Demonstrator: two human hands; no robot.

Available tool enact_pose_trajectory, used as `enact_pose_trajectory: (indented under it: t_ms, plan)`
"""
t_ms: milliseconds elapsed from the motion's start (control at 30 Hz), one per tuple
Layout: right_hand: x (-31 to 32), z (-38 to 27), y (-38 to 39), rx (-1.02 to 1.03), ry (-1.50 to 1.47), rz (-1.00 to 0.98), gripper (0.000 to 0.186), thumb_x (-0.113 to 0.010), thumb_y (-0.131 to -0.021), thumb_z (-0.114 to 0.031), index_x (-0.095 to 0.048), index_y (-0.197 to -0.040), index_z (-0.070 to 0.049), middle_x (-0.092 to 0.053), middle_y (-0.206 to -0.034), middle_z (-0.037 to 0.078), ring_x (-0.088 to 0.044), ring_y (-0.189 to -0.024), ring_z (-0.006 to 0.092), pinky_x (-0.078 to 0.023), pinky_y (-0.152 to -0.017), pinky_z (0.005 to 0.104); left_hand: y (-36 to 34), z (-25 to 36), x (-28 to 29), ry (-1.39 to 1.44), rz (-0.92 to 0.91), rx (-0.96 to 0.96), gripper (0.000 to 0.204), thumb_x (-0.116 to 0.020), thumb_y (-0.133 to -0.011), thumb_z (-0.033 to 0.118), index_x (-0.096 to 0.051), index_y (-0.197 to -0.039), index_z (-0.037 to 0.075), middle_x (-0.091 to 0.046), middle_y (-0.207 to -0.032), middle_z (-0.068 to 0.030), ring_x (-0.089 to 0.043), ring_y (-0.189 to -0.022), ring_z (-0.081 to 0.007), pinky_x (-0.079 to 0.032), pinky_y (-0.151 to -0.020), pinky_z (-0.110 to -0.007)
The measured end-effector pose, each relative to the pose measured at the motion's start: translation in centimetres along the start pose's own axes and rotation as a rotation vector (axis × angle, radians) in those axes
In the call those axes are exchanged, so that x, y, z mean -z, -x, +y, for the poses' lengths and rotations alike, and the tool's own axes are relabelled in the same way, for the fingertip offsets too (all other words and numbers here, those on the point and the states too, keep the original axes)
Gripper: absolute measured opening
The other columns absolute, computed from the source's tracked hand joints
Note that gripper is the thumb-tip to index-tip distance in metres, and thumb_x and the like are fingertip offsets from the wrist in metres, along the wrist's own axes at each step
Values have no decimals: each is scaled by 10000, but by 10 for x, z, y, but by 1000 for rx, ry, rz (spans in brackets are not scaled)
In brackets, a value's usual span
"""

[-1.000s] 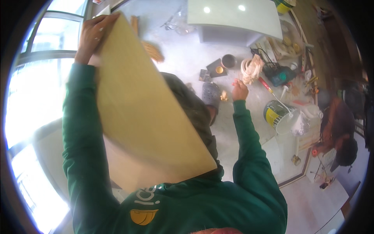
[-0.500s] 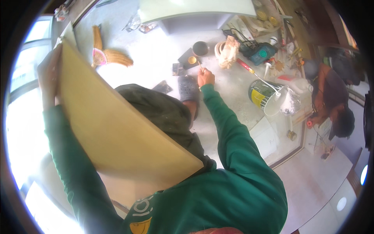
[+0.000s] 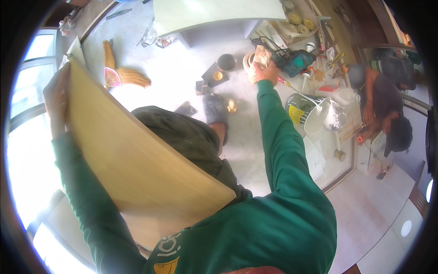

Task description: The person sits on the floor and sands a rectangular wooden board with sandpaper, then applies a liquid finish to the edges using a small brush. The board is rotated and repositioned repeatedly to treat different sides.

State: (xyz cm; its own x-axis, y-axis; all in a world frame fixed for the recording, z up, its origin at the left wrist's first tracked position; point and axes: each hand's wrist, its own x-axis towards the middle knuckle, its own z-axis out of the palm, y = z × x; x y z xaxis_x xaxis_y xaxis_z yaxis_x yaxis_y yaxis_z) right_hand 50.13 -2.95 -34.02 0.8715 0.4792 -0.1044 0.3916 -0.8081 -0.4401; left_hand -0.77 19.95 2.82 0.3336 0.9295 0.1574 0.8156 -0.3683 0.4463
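My left hand [image 3: 57, 98] is closed on the upper left edge of a large pale wooden panel [image 3: 132, 150]. The panel leans across my lap, its lower corner near my chest. Stretched out ahead, my right hand [image 3: 266, 74] is closed around a crumpled tan wad [image 3: 262, 54], cloth or paper, I cannot tell which. Beside that wad lies a pale coiled strip [image 3: 248, 61]. A small round tin [image 3: 217, 76] with yellowish contents stands on a dark flat piece, near a dark round bowl [image 3: 226, 62].
A tan crumpled scrap [image 3: 232, 106] lies by my shoe [image 3: 215, 108]. To the right are a teal power tool [image 3: 299, 63], a tipped bucket [image 3: 301, 111] and a white jug [image 3: 340, 94]. Another person [image 3: 388, 105] works at far right. A broom [image 3: 130, 76] lies left.
My right hand has left the tin, where it held a thin stick, and moved right to the tan wad. The stick is no longer visible. My left hand keeps holding the panel.
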Motion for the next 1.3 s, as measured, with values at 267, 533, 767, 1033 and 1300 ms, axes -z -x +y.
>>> enact_pose_trajectory:
  t_ms: [267, 533, 767, 1033, 1300]
  plan:
    - [6, 22, 0, -45, -533, 147, 338, -722, -785, -261, -698, -1005, -5, -719, -921, 170, -691, -843, 317, -520, -769, 403, 3, 16, -5, -124, -22, -34, 399, -526, -924, 16, -602, -1315, 41, -642, -1260, -207, -637, -1156, -303, -466, -1014, -363]
    - [84, 38, 72, 55, -946, 39, 379, -690, -804, -88, -651, -1156, 48, -703, -1010, 111, -658, -886, 185, -525, -816, 303, -3, -5, -3, -302, 5, -213, 445, -583, -880, 42, -610, -1319, 106, -669, -1200, -191, -668, -1059, -327, -511, -924, -374]
    - [119, 49, 118, -278, -1261, -274, 105, -630, -854, -131, -590, -935, -79, -544, -635, 0, -441, -407, 79, -301, -351, 240, -18, -31, 1, -178, -90, -40, 374, -470, -1025, 257, -634, -1318, 91, -648, -1294, -142, -619, -1177, -226, -457, -1003, -322]
    - [231, 90, 121, -266, -1221, -86, 176, -665, -884, -149, -597, -1025, -70, -574, -679, 1, -439, -428, 70, -303, -370, 221, -18, -22, -7, -179, -37, -254, 323, -472, -1038, 205, -626, -1280, 56, -686, -1168, -138, -674, -1042, -222, -527, -845, -321]
    - [218, 241, 107, -502, -701, 136, 250, -782, -820, -209, -673, -959, -31, -634, -742, 38, -527, -559, 91, -355, -430, 258, -18, -30, -13, -50, -37, -73, 393, -456, -1013, 269, -562, -1347, 92, -653, -1211, -150, -682, -968, -325, -555, -758, -379]
